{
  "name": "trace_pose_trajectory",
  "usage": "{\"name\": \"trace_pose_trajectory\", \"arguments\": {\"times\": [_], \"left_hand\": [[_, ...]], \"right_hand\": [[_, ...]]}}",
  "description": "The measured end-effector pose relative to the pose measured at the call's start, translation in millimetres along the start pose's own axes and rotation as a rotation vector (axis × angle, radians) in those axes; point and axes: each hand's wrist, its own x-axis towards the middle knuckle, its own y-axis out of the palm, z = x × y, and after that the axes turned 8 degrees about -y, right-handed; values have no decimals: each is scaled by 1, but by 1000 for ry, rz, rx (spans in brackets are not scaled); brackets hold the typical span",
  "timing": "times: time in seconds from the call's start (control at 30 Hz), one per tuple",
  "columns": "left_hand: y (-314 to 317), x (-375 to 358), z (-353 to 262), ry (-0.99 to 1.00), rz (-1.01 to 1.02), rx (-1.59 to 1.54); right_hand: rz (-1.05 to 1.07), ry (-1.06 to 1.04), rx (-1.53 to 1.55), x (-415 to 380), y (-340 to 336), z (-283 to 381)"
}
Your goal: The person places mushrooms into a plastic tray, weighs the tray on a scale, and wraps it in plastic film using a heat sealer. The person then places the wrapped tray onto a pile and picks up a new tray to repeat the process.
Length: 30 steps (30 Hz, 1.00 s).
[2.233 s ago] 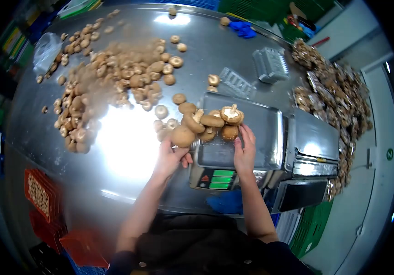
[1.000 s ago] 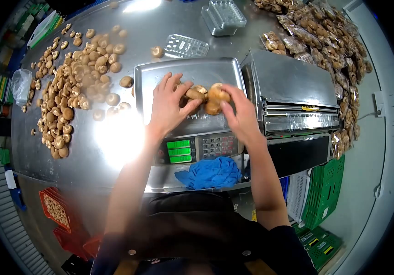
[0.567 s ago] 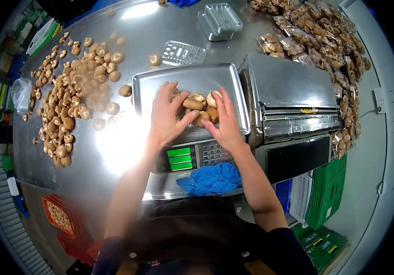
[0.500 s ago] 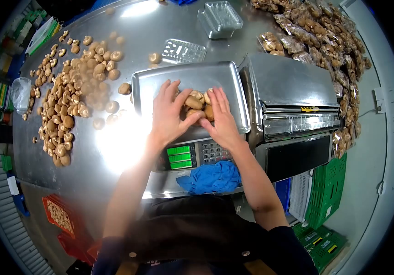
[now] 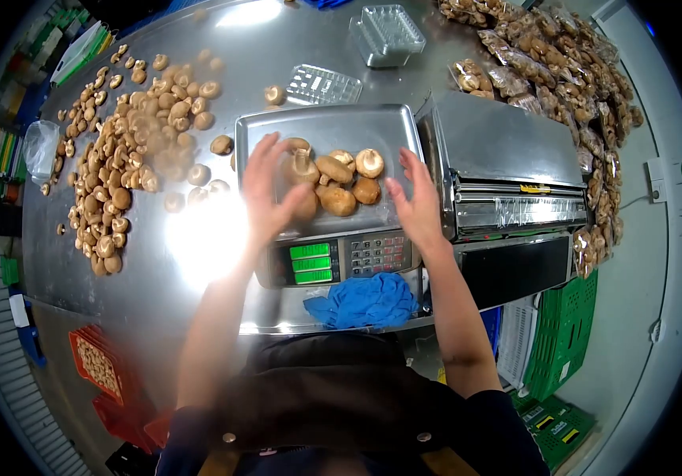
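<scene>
Several brown mushrooms (image 5: pixel 338 201) sit in a loose group on the metal pan (image 5: pixel 325 117) of a weighing scale. My left hand (image 5: pixel 268 194) is at the left side of the group, fingers spread, its thumb overlapping one mushroom in this view. Over the pan's right edge is my right hand (image 5: pixel 418 200), fingers apart and holding nothing, a short gap from the nearest mushrooms. Below the pan, the scale's green-lit display (image 5: pixel 311 262) and keypad (image 5: pixel 377 252) face me.
A large mushroom pile (image 5: pixel 107 174) spreads over the steel table at left. Behind the scale lie a clear plastic tray (image 5: pixel 323 84) and stacked clear trays (image 5: pixel 388 36). A film-wrapping machine (image 5: pixel 507 159) stands at right, beside many bagged mushrooms (image 5: pixel 555 59). A blue cloth (image 5: pixel 365 301) lies in front.
My hands have moved apart, left hand leftward and right hand rightward, off the mushrooms they were cupped around. The mushrooms now lie uncovered and more spread out on the pan.
</scene>
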Motion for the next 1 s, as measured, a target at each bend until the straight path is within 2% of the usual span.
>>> {"name": "trace_pose_trajectory", "arguments": {"times": [0.13, 0.2, 0.27, 0.43, 0.53, 0.67, 0.73, 0.83, 0.87, 0.93, 0.97, 1.0], "left_hand": [[-29, -23, 3, -449, -106, -364], [-42, -34, 24, -395, -126, -382], [-52, -47, 28, -472, -138, -328], [-64, -66, 17, -533, -151, -477], [-63, -65, 22, -420, -158, -335], [-47, -39, -1, -406, -132, -432], [-25, -18, 7, -334, -110, -476], [2, 14, 7, -265, -75, -256], [14, 23, 18, -245, -84, -275], [20, 36, 20, -359, -7, -342], [21, 42, 22, -508, 68, -341], [20, 52, 26, -469, 116, -202]], "right_hand": [[-17, 15, 16, 6, -12, 16], [2, -32, 36, 9, -10, 17], [48, -64, -1, 14, -9, 24], [111, -154, -54, 25, -7, 48], [147, -154, -48, 31, -2, 50], [154, -206, -100, 33, 10, 46], [232, -270, -283, 30, 19, 43], [327, -267, -349, 20, 33, 39], [332, -282, -375, 18, 36, 36], [344, -265, -351, 17, 35, 34], [350, -270, -353, 18, 34, 34], [356, -271, -355, 18, 33, 34]]}}
